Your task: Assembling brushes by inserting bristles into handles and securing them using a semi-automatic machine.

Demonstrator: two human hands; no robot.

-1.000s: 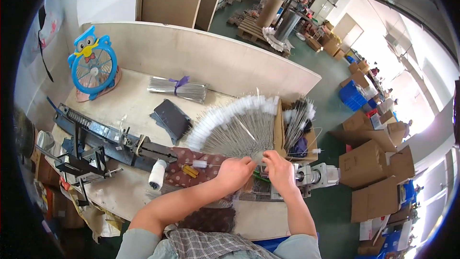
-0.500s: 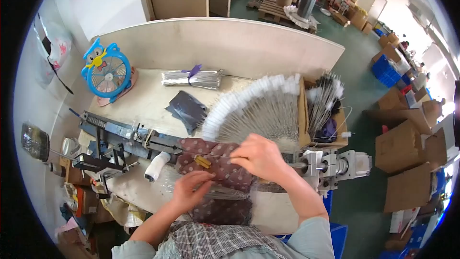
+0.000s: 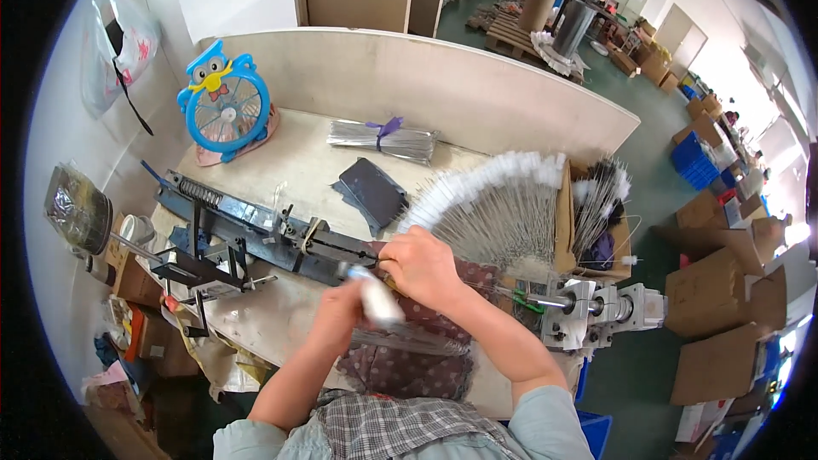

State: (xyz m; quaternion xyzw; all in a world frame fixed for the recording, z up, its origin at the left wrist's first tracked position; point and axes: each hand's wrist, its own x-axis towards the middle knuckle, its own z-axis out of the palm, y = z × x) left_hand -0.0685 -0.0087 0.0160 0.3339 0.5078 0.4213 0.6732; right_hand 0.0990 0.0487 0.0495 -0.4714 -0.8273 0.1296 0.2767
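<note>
My left hand (image 3: 339, 313) is closed round a white, bottle-like cylinder (image 3: 383, 305), tilted and smeared by motion. Close beside it, my right hand (image 3: 423, 271) has its fingers pinched together at the right end of the long dark metal jig (image 3: 256, 226); whatever they hold is hidden. Under both hands lies a brown polka-dot cloth pad (image 3: 409, 368), with clear plastic film across it. Right of the pad, a metal shaft (image 3: 550, 300) sticks out of a machine with a chuck and motor (image 3: 601, 311).
Thin brushes with white tips (image 3: 494, 204) lie fanned out behind my right hand, beside a cardboard box (image 3: 564, 221) of more brushes. Farther back are a dark folded cloth (image 3: 375, 192), a tied wire bundle (image 3: 400, 138) and a blue owl-shaped fan (image 3: 226, 111). A black metal bracket (image 3: 200, 268) juts out at left.
My left hand has picked up the white cylinder that lay left of the pad. My right hand has moved left to the jig's end. The whole view has shifted slightly.
</note>
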